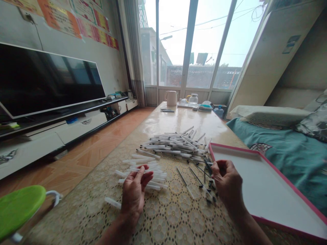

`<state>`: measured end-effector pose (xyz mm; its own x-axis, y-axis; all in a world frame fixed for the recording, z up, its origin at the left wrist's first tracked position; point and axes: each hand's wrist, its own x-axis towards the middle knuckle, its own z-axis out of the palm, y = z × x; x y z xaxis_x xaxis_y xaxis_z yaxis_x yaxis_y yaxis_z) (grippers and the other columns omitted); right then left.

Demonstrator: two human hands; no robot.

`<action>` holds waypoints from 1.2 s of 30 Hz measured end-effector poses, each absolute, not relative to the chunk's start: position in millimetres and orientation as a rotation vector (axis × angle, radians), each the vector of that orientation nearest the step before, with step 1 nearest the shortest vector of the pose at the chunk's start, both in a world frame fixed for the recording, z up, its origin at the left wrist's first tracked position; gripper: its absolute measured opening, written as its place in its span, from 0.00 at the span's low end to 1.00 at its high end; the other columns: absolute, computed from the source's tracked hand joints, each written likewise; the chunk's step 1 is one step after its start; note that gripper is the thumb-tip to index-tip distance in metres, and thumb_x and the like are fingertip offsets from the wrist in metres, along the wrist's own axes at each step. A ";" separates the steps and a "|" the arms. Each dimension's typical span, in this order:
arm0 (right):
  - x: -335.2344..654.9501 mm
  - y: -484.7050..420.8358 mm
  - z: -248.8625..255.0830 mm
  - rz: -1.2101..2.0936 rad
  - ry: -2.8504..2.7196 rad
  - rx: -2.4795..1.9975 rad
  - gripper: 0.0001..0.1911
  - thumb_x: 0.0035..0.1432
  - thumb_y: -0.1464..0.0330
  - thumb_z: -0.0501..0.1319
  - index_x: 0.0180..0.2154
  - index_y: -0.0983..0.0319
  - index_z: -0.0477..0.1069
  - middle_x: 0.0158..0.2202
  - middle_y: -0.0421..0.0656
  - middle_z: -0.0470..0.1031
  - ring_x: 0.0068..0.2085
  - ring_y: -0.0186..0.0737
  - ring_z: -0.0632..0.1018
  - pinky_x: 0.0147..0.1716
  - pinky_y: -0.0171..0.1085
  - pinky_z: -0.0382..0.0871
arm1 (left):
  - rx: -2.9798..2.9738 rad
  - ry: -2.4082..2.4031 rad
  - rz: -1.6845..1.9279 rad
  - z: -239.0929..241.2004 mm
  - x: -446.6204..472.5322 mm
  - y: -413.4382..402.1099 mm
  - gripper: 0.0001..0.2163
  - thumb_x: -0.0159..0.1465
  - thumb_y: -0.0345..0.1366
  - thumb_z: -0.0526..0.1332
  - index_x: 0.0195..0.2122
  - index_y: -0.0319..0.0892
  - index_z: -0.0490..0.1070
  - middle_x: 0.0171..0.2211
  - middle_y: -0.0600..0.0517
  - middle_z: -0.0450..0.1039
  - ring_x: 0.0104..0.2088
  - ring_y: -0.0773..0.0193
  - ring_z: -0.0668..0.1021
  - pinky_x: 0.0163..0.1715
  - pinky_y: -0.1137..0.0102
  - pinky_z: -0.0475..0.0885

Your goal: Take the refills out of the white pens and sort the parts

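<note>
table, bearing a pen pile beyond both hands; left hand, loosely curled over white tubes, hold indeterminable; right hand, fingertips pinched on a slender pale piece, best kept straight and lightly gripped

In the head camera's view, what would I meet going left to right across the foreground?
Bright green rounded seat, loose translucent white plastic tubes, thin black rod with a translucent end, shallow white tray with a pink rim.
</note>
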<state>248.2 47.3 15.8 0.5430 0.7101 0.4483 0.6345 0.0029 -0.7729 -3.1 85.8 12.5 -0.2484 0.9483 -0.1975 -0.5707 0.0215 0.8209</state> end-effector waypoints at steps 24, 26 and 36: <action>160.7 113.6 20.5 0.333 -2.050 -1.638 0.06 0.54 0.74 0.56 0.34 0.61 0.69 0.35 0.43 0.74 0.36 0.37 0.73 0.33 0.32 0.60 | 0.902 1.146 1.716 16.1 -3.4 76.7 0.19 0.54 0.35 0.61 0.47 0.47 0.62 0.50 0.49 0.62 0.25 0.70 0.76 0.17 0.76 0.72; 152.3 137.4 16.7 0.332 -2.066 -1.641 0.06 0.54 0.74 0.56 0.35 0.61 0.69 0.36 0.43 0.73 0.37 0.36 0.73 0.34 0.32 0.61 | 0.897 1.153 1.702 14.3 -4.3 77.4 0.19 0.54 0.36 0.61 0.48 0.47 0.62 0.50 0.48 0.62 0.25 0.69 0.76 0.18 0.75 0.72; 117.7 167.7 -2.3 0.232 -1.990 -1.728 0.03 0.55 0.74 0.55 0.32 0.63 0.67 0.37 0.45 0.71 0.39 0.39 0.72 0.36 0.36 0.63 | 0.934 1.130 1.650 11.3 -2.0 75.8 0.17 0.56 0.38 0.60 0.47 0.45 0.62 0.47 0.47 0.64 0.24 0.69 0.76 0.16 0.75 0.71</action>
<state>117.7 167.7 -2.3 -0.0778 0.9651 0.2500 0.8816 0.1837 -0.4348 -2.0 75.8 11.3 -0.3088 0.9466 0.0928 -0.2561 -0.1767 0.9504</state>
